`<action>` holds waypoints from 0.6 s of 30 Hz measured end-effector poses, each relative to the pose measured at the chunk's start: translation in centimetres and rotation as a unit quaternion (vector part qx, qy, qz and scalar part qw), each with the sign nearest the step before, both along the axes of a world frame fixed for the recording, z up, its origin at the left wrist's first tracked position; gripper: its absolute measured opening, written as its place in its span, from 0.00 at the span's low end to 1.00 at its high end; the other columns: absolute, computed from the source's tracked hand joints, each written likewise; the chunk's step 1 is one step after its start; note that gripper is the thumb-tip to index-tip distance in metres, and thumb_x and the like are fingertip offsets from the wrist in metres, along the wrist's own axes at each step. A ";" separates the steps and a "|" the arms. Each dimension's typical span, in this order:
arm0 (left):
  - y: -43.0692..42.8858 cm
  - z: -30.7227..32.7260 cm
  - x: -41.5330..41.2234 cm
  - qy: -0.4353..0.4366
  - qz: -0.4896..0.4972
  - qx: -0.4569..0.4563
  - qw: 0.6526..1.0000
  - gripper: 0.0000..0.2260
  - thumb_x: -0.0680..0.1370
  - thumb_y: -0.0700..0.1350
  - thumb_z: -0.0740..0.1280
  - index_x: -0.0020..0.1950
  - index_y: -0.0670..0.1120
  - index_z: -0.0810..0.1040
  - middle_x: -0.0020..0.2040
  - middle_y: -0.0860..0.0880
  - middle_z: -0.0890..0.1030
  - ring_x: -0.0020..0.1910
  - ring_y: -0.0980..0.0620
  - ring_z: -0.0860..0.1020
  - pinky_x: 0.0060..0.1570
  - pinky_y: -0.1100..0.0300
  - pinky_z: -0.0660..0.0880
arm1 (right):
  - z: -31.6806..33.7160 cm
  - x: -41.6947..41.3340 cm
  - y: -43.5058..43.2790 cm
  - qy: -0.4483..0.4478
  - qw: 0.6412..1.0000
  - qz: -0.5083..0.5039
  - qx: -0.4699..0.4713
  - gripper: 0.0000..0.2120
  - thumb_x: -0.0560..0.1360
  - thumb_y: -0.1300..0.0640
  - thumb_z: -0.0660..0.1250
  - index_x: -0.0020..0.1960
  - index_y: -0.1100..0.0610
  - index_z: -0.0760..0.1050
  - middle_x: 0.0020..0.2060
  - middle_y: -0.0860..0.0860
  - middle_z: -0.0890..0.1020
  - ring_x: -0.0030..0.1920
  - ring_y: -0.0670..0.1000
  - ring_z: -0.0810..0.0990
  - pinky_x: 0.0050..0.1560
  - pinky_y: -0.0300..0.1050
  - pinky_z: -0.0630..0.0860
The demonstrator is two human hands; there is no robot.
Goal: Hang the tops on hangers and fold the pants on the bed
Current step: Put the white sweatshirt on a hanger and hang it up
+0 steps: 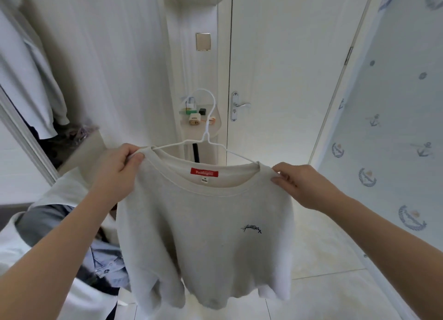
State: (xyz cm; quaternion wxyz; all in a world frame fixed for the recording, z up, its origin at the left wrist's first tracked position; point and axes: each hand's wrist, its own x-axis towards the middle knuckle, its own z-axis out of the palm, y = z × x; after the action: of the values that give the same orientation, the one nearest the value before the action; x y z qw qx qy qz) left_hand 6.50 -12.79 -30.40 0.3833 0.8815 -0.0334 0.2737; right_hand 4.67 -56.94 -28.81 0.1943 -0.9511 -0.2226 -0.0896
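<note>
Cream sweatshirt (203, 223) between left grip (119, 169), right grip (302, 185)

The hanger (206, 135) ends hide inside the sweatshirt (203, 235) (size tag (204, 180) illegible).

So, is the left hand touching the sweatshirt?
Touching. The head view shows the left hand pinching the sweatshirt at its shoulder.

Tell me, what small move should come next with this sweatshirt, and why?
Probably release the right hand and take the hanger by its hook. The sweatshirt already sits on it, the left hand pinches the other shoulder, the hook stands free above, and other clothes hang at the left, likely its destination.
</note>
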 end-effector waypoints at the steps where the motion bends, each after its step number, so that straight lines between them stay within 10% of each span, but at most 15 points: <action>1: 0.2 0.3 0.5 0.004 0.005 0.006 1.000 0.10 0.78 0.61 0.58 0.47 0.58 0.75 0.41 0.61 0.79 0.40 0.61 0.76 0.42 0.52 0.72 | 0.5 0.4 0.2 0.011 1.000 0.009 -0.002 0.07 0.83 0.52 0.62 0.52 0.54 0.76 0.36 0.49 0.79 0.38 0.53 0.77 0.40 0.50 0.73; 7: 2.1 3.2 4.5 0.003 -0.013 0.052 0.999 0.07 0.84 0.48 0.61 0.47 0.51 0.74 0.40 0.52 0.77 0.40 0.65 0.74 0.39 0.75 0.66 | 3.8 2.5 4.1 0.177 0.971 0.092 0.135 0.07 0.79 0.54 0.69 0.43 0.48 0.79 0.36 0.47 0.80 0.34 0.48 0.76 0.36 0.49 0.75; 14: 5.3 5.0 11.9 0.037 -0.013 0.060 0.997 0.09 0.86 0.43 0.58 0.57 0.39 0.74 0.49 0.41 0.76 0.47 0.46 0.74 0.39 0.59 0.63 | 6.4 5.6 11.9 0.424 0.843 0.207 0.259 0.07 0.75 0.62 0.67 0.51 0.55 0.82 0.45 0.55 0.80 0.36 0.51 0.75 0.27 0.42 0.72; 18: 7.9 6.5 17.5 0.049 -0.020 0.052 0.997 0.10 0.86 0.44 0.56 0.58 0.39 0.74 0.53 0.38 0.76 0.52 0.41 0.75 0.50 0.51 0.70 | 8.0 8.1 17.5 0.432 0.832 0.218 0.272 0.06 0.77 0.60 0.67 0.51 0.56 0.82 0.41 0.54 0.81 0.34 0.52 0.78 0.25 0.42 0.75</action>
State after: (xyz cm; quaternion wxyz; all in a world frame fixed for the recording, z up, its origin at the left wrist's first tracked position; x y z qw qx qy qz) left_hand 23.98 -4.88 -23.91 0.3434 0.9118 -0.0469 0.2204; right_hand 12.73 -39.48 -20.82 0.5361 -0.7283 -0.2846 0.3181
